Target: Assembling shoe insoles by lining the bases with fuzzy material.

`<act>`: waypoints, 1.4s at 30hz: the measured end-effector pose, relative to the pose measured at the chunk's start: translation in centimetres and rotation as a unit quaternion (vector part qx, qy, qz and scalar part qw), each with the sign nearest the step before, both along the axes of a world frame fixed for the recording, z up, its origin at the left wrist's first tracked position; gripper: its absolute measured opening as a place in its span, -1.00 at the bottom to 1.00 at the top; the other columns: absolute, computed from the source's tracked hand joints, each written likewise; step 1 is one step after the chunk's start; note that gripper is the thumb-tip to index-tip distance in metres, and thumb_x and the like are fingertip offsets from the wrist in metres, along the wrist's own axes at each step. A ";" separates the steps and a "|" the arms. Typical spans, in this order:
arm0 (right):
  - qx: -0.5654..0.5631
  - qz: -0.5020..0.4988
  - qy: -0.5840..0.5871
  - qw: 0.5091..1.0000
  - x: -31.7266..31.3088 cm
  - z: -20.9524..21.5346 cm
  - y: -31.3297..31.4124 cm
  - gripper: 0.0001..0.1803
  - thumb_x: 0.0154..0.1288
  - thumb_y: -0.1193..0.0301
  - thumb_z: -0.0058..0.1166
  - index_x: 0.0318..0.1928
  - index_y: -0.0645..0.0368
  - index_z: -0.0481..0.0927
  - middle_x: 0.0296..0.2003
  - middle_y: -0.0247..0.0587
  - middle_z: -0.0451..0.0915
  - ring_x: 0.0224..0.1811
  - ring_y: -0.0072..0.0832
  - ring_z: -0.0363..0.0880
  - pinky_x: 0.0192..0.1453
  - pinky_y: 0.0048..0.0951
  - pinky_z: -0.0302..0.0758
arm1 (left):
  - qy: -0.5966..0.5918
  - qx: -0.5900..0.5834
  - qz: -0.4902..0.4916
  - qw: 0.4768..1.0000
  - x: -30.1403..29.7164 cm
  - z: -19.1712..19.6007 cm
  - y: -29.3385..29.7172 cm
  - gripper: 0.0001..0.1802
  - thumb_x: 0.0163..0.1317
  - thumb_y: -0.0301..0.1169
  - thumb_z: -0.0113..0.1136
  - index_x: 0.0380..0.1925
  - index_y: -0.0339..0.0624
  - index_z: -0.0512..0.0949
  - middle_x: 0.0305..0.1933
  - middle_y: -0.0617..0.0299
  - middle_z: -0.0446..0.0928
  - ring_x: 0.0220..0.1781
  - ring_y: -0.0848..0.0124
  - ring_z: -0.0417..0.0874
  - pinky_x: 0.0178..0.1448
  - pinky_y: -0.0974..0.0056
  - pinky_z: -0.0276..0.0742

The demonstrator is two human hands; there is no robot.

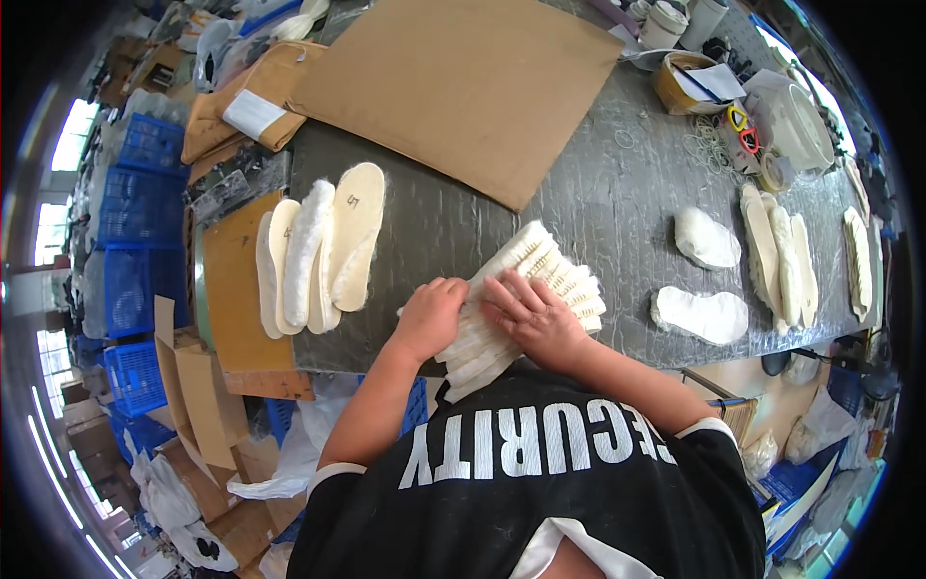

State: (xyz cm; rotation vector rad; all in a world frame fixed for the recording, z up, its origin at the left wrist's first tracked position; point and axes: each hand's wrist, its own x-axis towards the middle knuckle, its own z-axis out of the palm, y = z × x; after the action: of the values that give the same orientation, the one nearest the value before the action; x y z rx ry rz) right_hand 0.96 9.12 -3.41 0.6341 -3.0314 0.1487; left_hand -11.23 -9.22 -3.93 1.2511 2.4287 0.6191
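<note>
A fanned bundle of cream fleece insoles (531, 253) lies at the table's near edge, against my shirt. My left hand (432, 317) is closed around the bundle's left side, its fingers curled and the fingertips partly hidden. Across the top of the bundle lies my right hand (535, 314), with its fingers spread over the insole edges. Left of my hands, several more insoles (358, 232) rest in an overlapping row, some with the fleece up and others with the smooth backing up. Two white fleece insoles (701, 316) (707, 238) lie apart to the right.
A large brown cardboard sheet (463, 87) covers the far middle of the table. At the far right are scissors (743, 130), rubber bands (711, 145), a white bucket (793, 121) and a basket (675, 89). Another insole group (762, 246) lies right. Blue crates (143, 222) stand left.
</note>
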 end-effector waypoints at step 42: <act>0.025 0.065 0.022 0.997 -1.5 0.0 0.1 -0.65 0.19 0.28 -0.10 -0.06 0.14 0.53 0.19 -0.09 0.41 0.35 -0.17 0.24 0.51 -0.04 -0.04 | -0.012 -0.032 -0.013 0.999 -2.2 -0.8 -0.7 -0.74 0.14 -0.56 -0.06 -0.20 -0.21 0.56 -0.05 0.17 0.55 -0.09 0.09 0.54 -0.02 0.11 0.51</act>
State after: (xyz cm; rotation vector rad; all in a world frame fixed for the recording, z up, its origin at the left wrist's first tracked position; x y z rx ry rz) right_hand -0.51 9.21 -3.42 0.8273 -2.9608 0.0638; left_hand -13.40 -9.91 -4.70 1.2409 2.3895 0.5419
